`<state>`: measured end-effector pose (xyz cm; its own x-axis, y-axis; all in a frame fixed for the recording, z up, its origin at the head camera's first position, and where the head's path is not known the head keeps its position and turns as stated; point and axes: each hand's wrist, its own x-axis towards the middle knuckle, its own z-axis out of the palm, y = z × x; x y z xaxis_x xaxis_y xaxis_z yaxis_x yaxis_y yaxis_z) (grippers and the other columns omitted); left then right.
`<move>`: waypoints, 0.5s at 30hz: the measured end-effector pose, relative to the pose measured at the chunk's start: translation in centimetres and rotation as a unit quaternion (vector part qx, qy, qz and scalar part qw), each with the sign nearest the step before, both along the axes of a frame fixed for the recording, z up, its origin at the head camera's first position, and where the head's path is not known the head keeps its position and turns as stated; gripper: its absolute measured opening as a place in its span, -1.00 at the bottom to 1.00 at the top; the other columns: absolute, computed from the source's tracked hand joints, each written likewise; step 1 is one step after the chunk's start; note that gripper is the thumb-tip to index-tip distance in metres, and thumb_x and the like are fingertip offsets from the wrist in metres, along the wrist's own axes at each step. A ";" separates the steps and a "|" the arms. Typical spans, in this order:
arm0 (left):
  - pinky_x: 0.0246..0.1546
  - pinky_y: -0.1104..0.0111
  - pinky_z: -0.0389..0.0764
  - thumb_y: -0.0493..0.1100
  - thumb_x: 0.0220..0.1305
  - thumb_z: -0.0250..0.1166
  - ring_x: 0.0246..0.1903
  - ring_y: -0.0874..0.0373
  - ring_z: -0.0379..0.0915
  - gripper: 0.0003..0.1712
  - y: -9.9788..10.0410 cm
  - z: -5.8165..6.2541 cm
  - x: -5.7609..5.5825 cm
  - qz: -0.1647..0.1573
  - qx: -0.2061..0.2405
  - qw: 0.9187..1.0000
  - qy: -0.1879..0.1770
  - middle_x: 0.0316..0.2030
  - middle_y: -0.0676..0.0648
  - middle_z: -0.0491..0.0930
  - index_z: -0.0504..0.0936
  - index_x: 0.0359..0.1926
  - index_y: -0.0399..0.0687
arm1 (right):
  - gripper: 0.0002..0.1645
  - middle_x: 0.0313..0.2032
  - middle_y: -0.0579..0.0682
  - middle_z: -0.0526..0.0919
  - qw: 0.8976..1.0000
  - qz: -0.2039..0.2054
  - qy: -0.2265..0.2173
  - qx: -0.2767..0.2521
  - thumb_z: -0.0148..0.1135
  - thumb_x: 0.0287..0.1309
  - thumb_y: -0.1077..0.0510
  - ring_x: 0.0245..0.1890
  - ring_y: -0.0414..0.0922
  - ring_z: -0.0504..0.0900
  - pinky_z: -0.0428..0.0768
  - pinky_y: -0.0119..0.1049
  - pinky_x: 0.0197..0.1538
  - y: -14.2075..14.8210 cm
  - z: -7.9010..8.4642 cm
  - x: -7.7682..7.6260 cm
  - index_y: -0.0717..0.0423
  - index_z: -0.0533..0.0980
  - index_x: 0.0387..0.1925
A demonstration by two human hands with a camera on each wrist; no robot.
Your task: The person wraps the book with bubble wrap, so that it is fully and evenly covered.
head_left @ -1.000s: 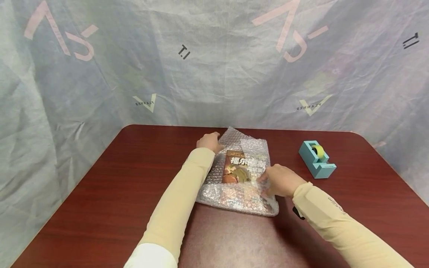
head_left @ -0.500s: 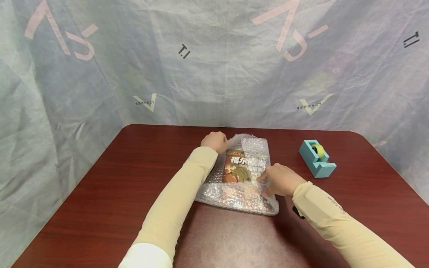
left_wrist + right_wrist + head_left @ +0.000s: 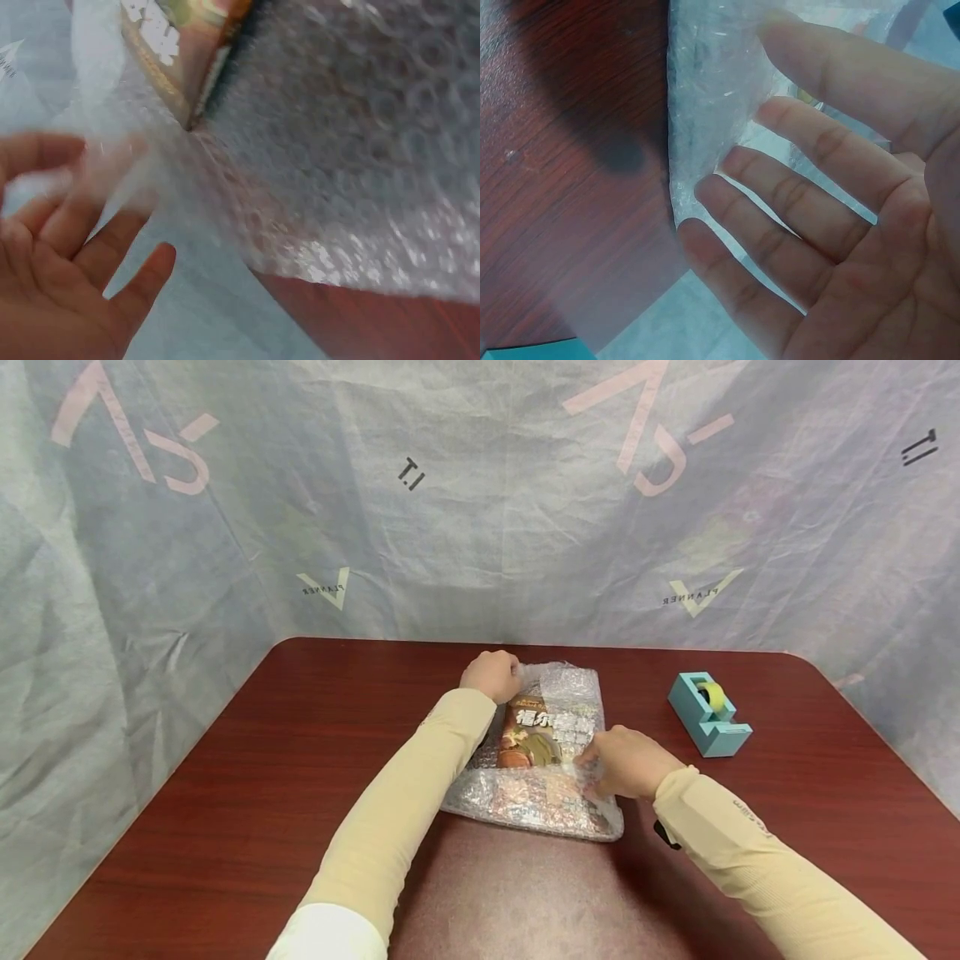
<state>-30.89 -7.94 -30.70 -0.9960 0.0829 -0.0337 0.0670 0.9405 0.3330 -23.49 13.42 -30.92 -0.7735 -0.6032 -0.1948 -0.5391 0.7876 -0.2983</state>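
Note:
A book [image 3: 528, 735] with a brown illustrated cover lies on a sheet of bubble wrap [image 3: 472, 789] in the middle of the table. Folds of the wrap cover its near part and its right side. At the far left corner of the sheet, my left hand [image 3: 491, 677] pinches the wrap's edge between thumb and index finger; the left wrist view shows the other fingers spread and the pinch blurred. My right hand [image 3: 626, 762] rests at the right edge of the package, thumb on top, its long fingers [image 3: 765, 225] nearly straight against the side.
A light blue tape dispenser [image 3: 708, 714] with a yellow roll stands to the right of the package on the dark red table [image 3: 300, 718]. A grey printed cloth [image 3: 480, 527] hangs behind the table's far edge.
My left hand has moved right and slightly away from me, drawing the far corner of the bubble wrap up and over toward the book. The right hand has stayed in place.

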 end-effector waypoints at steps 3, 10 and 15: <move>-0.46 0.29 0.38 -0.01 0.52 0.13 -0.53 0.17 0.32 -0.61 0.3 -0.1 0.3 -0.023 -0.013 1.000 -0.011 -0.20 -0.10 0.71 0.60 0.28 0.19 | -0.58 -0.15 0.03 0.79 1.000 -0.003 -0.005 0.001 0.63 -0.05 0.19 -0.41 -0.18 0.67 0.65 -0.27 -0.34 0.0 -0.1 0.0 0.16 0.75 -0.08; -0.36 0.33 0.57 -0.01 0.56 0.12 -0.36 0.16 0.59 -0.63 1.2 -0.6 0.6 -0.048 -0.069 0.996 -0.002 0.00 0.05 0.73 0.63 0.28 0.34 | -0.59 -0.13 0.05 0.79 1.000 0.007 -0.003 -0.001 0.61 -0.03 0.20 -0.44 -0.21 0.66 0.64 -0.29 -0.36 -0.1 -0.2 0.1 0.18 0.75 -0.08; -0.13 0.26 0.64 -0.14 0.56 0.11 -0.05 0.10 0.65 -0.68 1.3 -0.6 1.1 -0.070 -0.065 0.995 -0.008 0.08 0.06 0.70 0.76 0.10 0.20 | -0.63 -0.15 0.05 0.78 1.000 0.017 0.005 0.007 0.60 -0.04 0.22 -0.37 -0.14 0.70 0.66 -0.25 -0.32 -0.2 0.0 0.0 0.19 0.76 -0.12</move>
<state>-29.76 -6.68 -31.31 -0.9744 0.2140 -0.0694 0.1953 0.9577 0.2112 -23.50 13.18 -30.90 -0.7544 -0.6265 -0.1959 -0.5684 0.7727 -0.2825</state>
